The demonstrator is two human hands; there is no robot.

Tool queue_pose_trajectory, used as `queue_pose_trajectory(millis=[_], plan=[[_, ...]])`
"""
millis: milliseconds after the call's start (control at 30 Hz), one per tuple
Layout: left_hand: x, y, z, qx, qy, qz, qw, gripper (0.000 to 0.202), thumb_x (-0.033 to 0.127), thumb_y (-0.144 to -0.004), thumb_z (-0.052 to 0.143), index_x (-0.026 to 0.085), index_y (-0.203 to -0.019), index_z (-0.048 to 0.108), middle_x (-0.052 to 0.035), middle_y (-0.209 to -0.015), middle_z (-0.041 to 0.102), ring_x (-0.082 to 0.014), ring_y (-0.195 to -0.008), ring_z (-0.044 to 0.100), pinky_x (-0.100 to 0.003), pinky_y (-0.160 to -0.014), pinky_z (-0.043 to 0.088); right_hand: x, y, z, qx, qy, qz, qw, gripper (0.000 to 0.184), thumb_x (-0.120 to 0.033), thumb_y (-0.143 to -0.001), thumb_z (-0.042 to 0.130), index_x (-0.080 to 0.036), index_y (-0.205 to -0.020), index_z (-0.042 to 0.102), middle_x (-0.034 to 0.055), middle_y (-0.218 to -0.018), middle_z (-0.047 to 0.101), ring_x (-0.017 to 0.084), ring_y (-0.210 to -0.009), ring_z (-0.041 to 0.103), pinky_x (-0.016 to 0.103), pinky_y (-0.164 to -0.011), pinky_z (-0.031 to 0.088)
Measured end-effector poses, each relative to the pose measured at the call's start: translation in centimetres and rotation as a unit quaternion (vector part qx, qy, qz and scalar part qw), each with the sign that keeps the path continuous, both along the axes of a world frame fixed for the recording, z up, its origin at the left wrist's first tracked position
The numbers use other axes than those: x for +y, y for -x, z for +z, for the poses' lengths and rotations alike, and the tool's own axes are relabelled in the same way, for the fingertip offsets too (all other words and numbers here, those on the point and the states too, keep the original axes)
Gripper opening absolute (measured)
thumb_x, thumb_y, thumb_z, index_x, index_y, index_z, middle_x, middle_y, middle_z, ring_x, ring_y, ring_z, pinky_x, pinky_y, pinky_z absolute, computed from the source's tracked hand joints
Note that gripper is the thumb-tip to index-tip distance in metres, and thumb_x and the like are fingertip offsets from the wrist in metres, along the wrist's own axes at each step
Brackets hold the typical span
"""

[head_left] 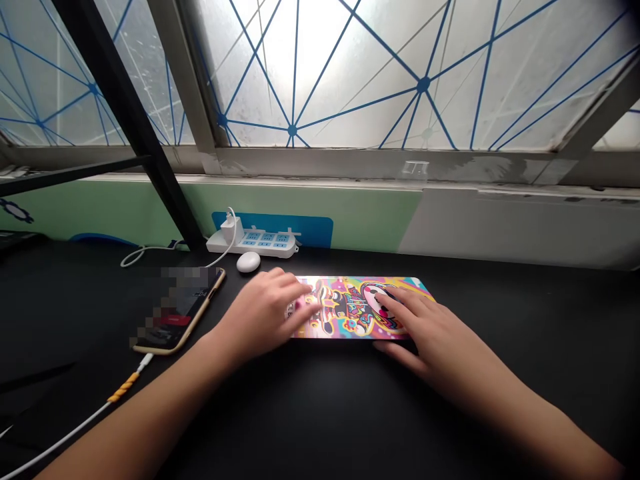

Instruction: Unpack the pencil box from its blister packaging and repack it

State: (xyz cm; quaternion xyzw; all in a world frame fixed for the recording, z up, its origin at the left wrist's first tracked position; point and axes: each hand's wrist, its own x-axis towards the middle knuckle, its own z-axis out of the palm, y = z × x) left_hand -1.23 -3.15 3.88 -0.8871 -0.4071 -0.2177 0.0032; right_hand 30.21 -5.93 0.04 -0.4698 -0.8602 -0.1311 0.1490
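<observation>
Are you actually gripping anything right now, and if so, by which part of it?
Nothing seems gripped: the left hand and right hand lie with their fingers on top of the colourful printed flat box, near its left and right ends, not visibly closed around its edges.
</observation>
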Motion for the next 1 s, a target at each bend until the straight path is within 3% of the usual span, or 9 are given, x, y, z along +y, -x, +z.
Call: queue_pose_trajectory(millis=[67, 133, 367, 500, 633, 767, 1000], plan=[[0.7, 1.0, 0.1, 0.005, 0.026, 0.125, 0.992, 0.037, 0.042, -0.104, 0.048, 0.016, -0.122, 0.067, -0.0114, -0.104, 0.074, -0.0282, -0.093, 0.068, -0.037, -0.078, 0.048, 0.1, -0.1, 0.3, -0.004, 0.003, 0.000, 1.000, 0.058, -0.049, -0.098, 0.056, -0.021, -0.148, 0.052, 0.0152, -0.146, 0.061, 0.035, -0.127, 0.062, 0.050, -0.098, 0.056], [1.3, 1.8, -0.1, 0.018, 0.098, 0.172, 0.980, 0.039, 0.038, -0.103, 0.048, 0.017, -0.134, 0.059, -0.0093, -0.099, 0.075, -0.0272, -0.084, 0.070, -0.034, -0.070, 0.047, 0.2, -0.4, 0.4, -0.016, 0.004, 0.006, 1.000, 0.059, -0.051, -0.098, 0.055, -0.021, -0.149, 0.052, 0.0155, -0.146, 0.061, 0.035, -0.126, 0.062, 0.050, -0.095, 0.057], [2.0, 0.6, -2.4, -0.160, 0.233, 0.130, 0.950, 0.036, 0.034, -0.102, 0.045, 0.019, -0.134, 0.051, -0.0033, -0.084, 0.068, -0.0233, -0.077, 0.067, -0.030, -0.065, 0.044, -0.3, 0.0, -0.5, -0.034, -0.021, 0.031, 0.999, 0.071, -0.048, -0.092, 0.066, -0.017, -0.153, 0.048, 0.0190, -0.149, 0.059, 0.040, -0.132, 0.058, 0.057, -0.101, 0.054], [2.2, -0.6, -3.7, -0.310, 0.335, 0.093, 0.885, 0.044, 0.040, -0.102, 0.046, 0.020, -0.141, 0.044, -0.0040, -0.087, 0.069, -0.0237, -0.077, 0.068, -0.032, -0.065, 0.049, -1.3, 2.9, -1.1, -0.049, -0.034, 0.069, 0.996, 0.079, -0.043, -0.088, 0.072, -0.020, -0.157, 0.042, 0.0160, -0.156, 0.052, 0.044, -0.139, 0.051, 0.063, -0.103, 0.051], [2.5, -0.8, -4.0, -0.373, 0.391, 0.084, 0.837, 0.049, 0.039, -0.101, 0.049, 0.023, -0.148, 0.042, -0.0066, -0.097, 0.072, -0.0242, -0.082, 0.069, -0.033, -0.069, 0.053, -1.9, 5.4, -0.7, -0.044, -0.023, 0.088, 0.995, 0.073, -0.042, -0.091, 0.069, -0.020, -0.156, 0.044, 0.0139, -0.156, 0.053, 0.045, -0.140, 0.050, 0.066, -0.106, 0.048], [2.5, -0.7, -4.0, -0.382, 0.383, 0.067, 0.838, 0.052, 0.035, -0.101, 0.049, 0.024, -0.151, 0.040, -0.0042, -0.089, 0.071, -0.0201, -0.072, 0.064, -0.031, -0.064, 0.049, -1.5, 7.6, 0.2, -0.042, 0.010, 0.110, 0.993, 0.068, -0.051, -0.095, 0.064, -0.021, -0.153, 0.048, 0.0147, -0.157, 0.051, 0.045, -0.142, 0.047, 0.063, -0.107, 0.048], [2.7, -0.5, -4.1, -0.393, 0.350, 0.052, 0.849, 0.053, 0.031, -0.100, 0.050, 0.023, -0.151, 0.041, -0.0014, -0.078, 0.066, -0.0195, -0.072, 0.060, -0.030, -0.065, 0.048, -0.1, 11.1, 0.2, -0.044, 0.035, 0.142, 0.988, 0.078, -0.057, -0.095, 0.063, -0.013, -0.156, 0.043, 0.0190, -0.160, 0.046, 0.045, -0.146, 0.042, 0.064, -0.111, 0.045]])
